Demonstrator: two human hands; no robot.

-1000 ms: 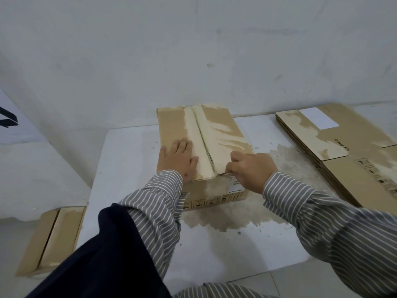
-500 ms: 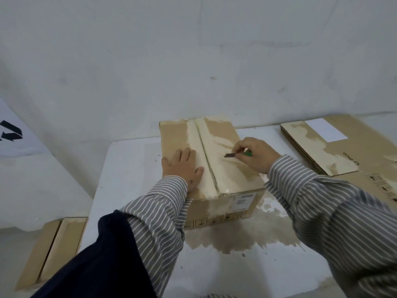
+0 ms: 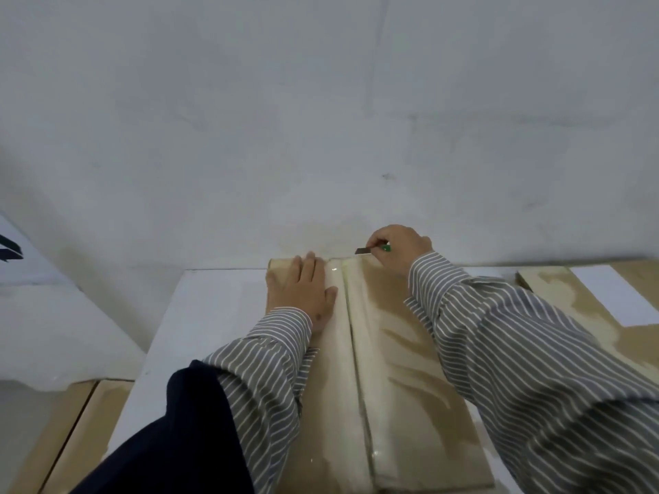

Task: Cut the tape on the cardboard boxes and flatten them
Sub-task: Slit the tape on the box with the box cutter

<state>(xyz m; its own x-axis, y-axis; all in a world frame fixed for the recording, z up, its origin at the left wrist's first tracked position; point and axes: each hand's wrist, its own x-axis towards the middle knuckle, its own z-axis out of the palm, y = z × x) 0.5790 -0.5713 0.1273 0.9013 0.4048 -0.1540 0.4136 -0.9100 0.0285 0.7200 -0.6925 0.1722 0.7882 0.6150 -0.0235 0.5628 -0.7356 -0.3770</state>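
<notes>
I count one sealed cardboard box (image 3: 392, 369) under my two hands, my left hand (image 3: 303, 294) and my right hand (image 3: 399, 244). There is one cutter (image 3: 372, 249), one pile of flattened cardboard (image 3: 556, 290) at right, and one box on the floor (image 3: 71, 440) at left.

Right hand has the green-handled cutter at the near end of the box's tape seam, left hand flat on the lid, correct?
Not quite. In the head view the right hand holds the green-handled cutter at the far end of the tape seam, by the wall, not the near end. The left hand does lie flat on the lid of the box.
</notes>
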